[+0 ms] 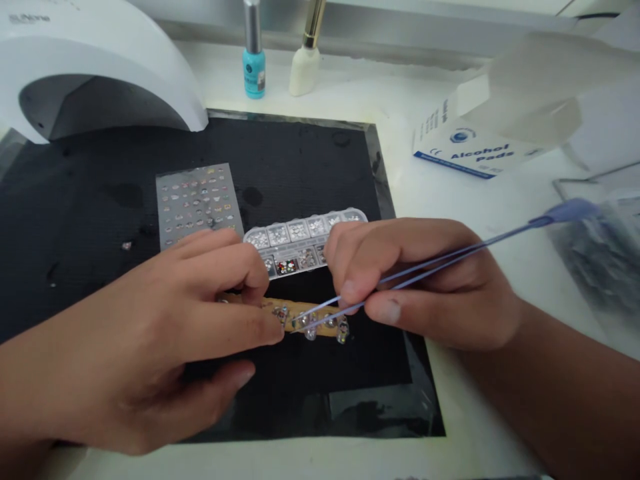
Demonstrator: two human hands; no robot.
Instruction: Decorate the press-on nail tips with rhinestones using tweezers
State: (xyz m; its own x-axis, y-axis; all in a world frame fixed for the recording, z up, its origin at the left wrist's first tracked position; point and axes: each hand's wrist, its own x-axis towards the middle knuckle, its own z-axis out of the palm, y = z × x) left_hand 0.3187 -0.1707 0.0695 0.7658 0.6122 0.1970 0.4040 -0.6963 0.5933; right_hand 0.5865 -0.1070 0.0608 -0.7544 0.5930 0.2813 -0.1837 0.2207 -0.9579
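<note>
My right hand (425, 280) is closed around slim bluish tweezers (510, 233). Their tips reach down to a tan strip (320, 312) that carries several small jewelled pieces, possibly decorated nail tips. My left hand (200, 320) lies over the strip's left part, its index and middle fingers bent against it and its thumb held apart below. Whether the tweezer tips grip anything is too small to tell. Just behind the strip is a clear compartment case (295, 245) with sorted rhinestones and beads; my right fingers cover its right end.
A sticker sheet (197, 200) lies on the black mat (310, 160), partly behind my left hand. A white arched lamp (125, 60) stands back left. Teal (254, 73) and cream (304, 70) polish bottles stand behind the mat. An opened alcohol pads box (470, 143) is at right.
</note>
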